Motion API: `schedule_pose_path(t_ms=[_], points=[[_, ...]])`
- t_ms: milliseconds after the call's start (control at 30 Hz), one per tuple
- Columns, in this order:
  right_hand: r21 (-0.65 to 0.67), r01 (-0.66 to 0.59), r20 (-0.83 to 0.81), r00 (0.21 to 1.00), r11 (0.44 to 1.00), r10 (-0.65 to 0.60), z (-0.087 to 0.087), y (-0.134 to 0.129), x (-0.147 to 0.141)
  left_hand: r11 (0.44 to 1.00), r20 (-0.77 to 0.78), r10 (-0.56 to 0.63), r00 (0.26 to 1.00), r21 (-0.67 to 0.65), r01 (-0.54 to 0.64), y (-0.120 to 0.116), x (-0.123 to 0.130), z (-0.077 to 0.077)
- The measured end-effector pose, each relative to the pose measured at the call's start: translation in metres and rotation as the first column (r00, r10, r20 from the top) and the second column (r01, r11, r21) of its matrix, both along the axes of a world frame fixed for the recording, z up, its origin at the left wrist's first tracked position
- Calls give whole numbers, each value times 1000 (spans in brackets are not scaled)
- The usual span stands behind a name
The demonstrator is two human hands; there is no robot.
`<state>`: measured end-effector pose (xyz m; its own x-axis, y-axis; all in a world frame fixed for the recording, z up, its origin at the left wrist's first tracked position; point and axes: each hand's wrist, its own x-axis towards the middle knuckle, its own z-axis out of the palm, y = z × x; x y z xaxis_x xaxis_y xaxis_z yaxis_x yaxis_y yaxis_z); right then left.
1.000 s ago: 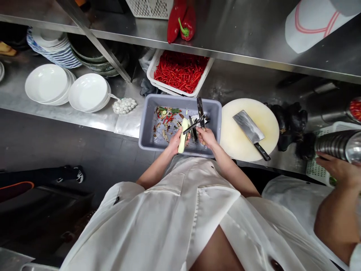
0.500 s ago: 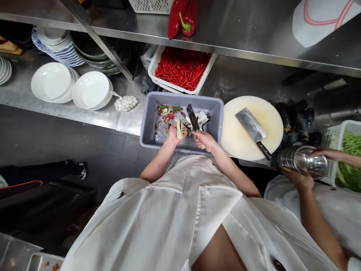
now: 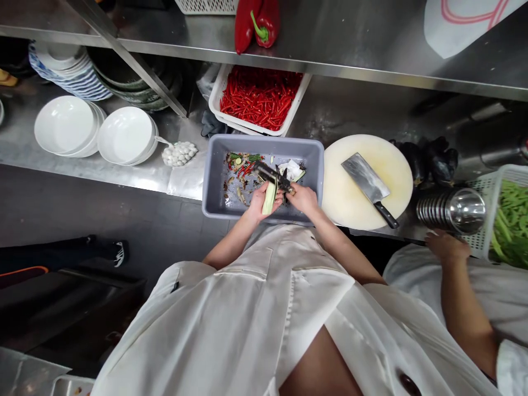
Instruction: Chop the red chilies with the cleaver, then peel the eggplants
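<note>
Over the grey plastic tub (image 3: 211,181), my left hand (image 3: 259,199) is wrapped round a pale green peeled vegetable piece (image 3: 269,199). My right hand (image 3: 303,198) grips a dark-bladed knife (image 3: 273,177), whose blade lies across the top of the piece, pointing up and left. Beneath the hands the tub holds dark peel strips, red chilli bits and white scraps (image 3: 291,169). To the right, a cleaver (image 3: 365,177) with a black handle rests on a round white cutting board (image 3: 336,198).
Behind the tub is a basket of red chillies (image 3: 264,102). White bowls (image 3: 126,135) and a net of white bulbs (image 3: 180,153) stand left. Two red peppers (image 3: 264,27) lie on the shelf. At right, a co-worker's hand (image 3: 447,245) is beside stacked metal bowls (image 3: 451,210) and a greens basket (image 3: 497,212).
The knife has swung left from beside the vegetable piece to across it. The co-worker's metal bowls now stand on the counter, and one of that person's hands has left them.
</note>
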<state>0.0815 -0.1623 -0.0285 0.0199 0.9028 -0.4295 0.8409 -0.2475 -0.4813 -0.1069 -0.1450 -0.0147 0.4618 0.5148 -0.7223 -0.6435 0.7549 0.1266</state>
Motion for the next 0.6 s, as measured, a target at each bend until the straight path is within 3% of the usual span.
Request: schedule_pose_path(t_ms=[67,133,200,233,300,400,500,600], points=[[-120,184,-212,955,976,-206,-12,9,8,998,71,-55,996,25,54,-3,-5,7],[-292,295,-434,807,910,-401,-20,10,12,998,85,-39,996,58,34,-1,-10,11],[-356,345,-535,687,868,-492,-23,4,14,998,41,21,999,56,-23,4,-14,9],[-323,351,-546,690,879,-476,-22,-1,13,998,3,47,999,49,-47,8,-16,6],[-152,315,-493,797,937,-348,-15,-14,9,996,-71,79,994,48,-75,15,-17,-2],[77,81,-293,954,994,-55,2,-30,-3,991,-129,112,985,89,-101,23,-14,-14],[137,-177,-105,976,975,192,16,-37,-15,990,-135,100,986,113,-85,24,-10,-17],[141,-246,-18,968,959,251,16,-33,-16,995,-173,45,984,99,-28,22,-7,-12]])
